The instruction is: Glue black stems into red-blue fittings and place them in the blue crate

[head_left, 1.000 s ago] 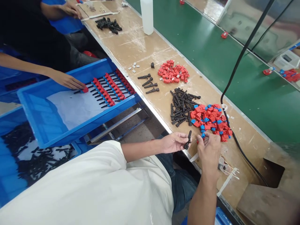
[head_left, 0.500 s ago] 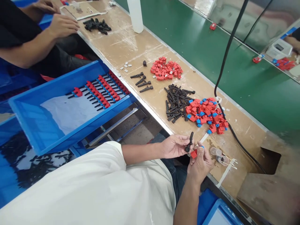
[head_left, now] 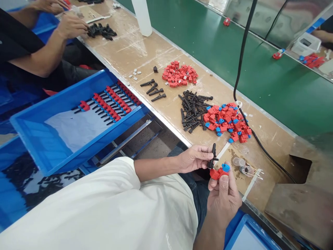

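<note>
Down at the lower middle of the frame, my left hand (head_left: 194,158) pinches a black pin (head_left: 212,156) upright between thumb and fingers. Just below it, my right hand (head_left: 224,198) grips a red block with a blue cap (head_left: 220,171) at the fingertips, and the block's edge meets the foot of the pin. Both sit just over the near edge of the brown workbench (head_left: 145,52). Above them on the bench lie a heap of black pins (head_left: 193,111) touching a pile of red-and-blue blocks (head_left: 227,121), with a pile of plain red blocks (head_left: 179,73) further up. Left of centre, a blue tray (head_left: 39,139) holds rows of assembled pieces (head_left: 114,102). At the upper left, another person's hand (head_left: 71,26) rests by more black pins (head_left: 101,31).
</note>
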### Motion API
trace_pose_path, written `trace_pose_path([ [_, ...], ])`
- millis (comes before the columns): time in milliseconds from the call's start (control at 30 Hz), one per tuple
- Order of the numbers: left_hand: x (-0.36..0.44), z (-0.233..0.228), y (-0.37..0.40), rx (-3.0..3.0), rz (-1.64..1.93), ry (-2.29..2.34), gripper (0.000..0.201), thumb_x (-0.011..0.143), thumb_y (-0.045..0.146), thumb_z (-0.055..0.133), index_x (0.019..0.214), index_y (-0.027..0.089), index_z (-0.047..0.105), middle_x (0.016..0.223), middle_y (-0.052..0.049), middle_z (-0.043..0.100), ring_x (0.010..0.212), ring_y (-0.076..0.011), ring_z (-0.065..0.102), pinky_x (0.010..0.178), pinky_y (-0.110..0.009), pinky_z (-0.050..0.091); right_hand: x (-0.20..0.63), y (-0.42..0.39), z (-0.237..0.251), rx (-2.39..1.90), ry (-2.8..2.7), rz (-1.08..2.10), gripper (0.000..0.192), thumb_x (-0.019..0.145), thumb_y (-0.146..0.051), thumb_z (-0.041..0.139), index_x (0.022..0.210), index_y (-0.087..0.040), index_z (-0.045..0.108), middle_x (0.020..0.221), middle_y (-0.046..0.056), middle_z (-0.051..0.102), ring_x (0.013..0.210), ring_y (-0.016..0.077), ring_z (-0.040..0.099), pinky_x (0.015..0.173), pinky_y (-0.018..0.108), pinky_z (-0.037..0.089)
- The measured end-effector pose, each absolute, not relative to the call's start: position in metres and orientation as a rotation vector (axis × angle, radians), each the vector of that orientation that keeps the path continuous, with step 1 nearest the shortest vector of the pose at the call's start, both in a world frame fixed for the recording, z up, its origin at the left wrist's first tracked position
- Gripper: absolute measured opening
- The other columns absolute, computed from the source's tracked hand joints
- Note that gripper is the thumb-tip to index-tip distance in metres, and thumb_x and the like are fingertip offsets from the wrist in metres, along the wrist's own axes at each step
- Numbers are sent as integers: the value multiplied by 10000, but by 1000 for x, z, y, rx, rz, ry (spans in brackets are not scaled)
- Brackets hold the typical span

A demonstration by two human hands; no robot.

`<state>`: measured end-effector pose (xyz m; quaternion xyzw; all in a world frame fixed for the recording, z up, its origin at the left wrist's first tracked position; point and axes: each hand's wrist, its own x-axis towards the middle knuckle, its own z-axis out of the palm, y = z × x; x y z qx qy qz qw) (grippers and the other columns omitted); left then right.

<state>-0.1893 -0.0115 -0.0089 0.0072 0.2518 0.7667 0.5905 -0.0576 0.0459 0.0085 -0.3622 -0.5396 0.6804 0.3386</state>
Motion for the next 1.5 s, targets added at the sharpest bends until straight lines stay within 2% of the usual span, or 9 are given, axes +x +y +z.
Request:
trace_pose_path([
  [167, -192, -3, -12, 128, 1705, 754, 491, 564, 419, 917, 697, 133, 540, 619, -6, 622, 438, -35, 464, 381, -168, 248, -53, 39, 6, -983, -1405, 1759, 429, 835, -362, 754, 1232, -210, 698, 784, 15, 648, 495, 58, 485, 424, 196, 410],
  [300, -198, 3, -15, 246, 1634, 886, 506, 592, 492, 882, 700, 154, 521, 505, 55, 543, 351, -23, 391, 328, -164, 201, -49, 38, 4, -973, -1499, 1689, 409, 862, -353, 723, 1246, -217, 691, 835, 19, 631, 503, 54, 492, 430, 202, 421],
  [467, -205, 5, -17, 458, 1588, 995, 480, 684, 524, 820, 750, 154, 521, 478, 67, 560, 313, -27, 402, 324, -143, 291, -44, 37, 6, -957, -1806, 1457, 432, 945, -355, 610, 1342, -185, 620, 869, 32, 605, 545, 70, 529, 469, 226, 464],
  [567, -207, 7, -18, 570, 1586, 1033, 482, 716, 539, 798, 770, 154, 514, 514, 66, 574, 338, -36, 453, 340, -144, 358, -46, 34, 8, -852, -1866, 1309, 387, 948, -275, 613, 1332, -231, 630, 858, 14, 580, 541, 66, 541, 473, 227, 468],
  [733, -209, 9, -17, 716, 1588, 1058, 503, 728, 569, 782, 784, 162, 492, 553, 71, 562, 407, -55, 533, 373, -150, 441, -50, 29, 9, -722, -1891, 1137, 427, 934, -159, 616, 1341, -289, 616, 813, -12, 548, 548, 68, 554, 483, 233, 484],
  [967, -209, 6, -11, 793, 1624, 977, 492, 760, 562, 763, 793, 162, 479, 575, 77, 541, 398, -42, 507, 362, -152, 447, -51, 28, 4, -665, -1908, 1010, 491, 929, -109, 601, 1366, -332, 588, 862, -3, 554, 545, 53, 556, 489, 222, 490],
  [1367, -198, -1, -8, 775, 1626, 1054, 515, 731, 586, 775, 808, 167, 486, 587, 79, 519, 420, -53, 514, 368, -156, 441, -50, 30, -10, -666, -1937, 887, 513, 932, -123, 582, 1407, -315, 556, 875, 23, 563, 531, 85, 548, 493, 258, 507],
  [1500, -195, -3, -9, 734, 1681, 1039, 510, 730, 579, 785, 838, 158, 516, 588, 68, 521, 440, -56, 505, 398, -161, 427, -46, 42, -6, -663, -1940, 1007, 458, 915, -216, 641, 1364, -293, 606, 896, 38, 604, 579, 113, 582, 514, 265, 522],
])
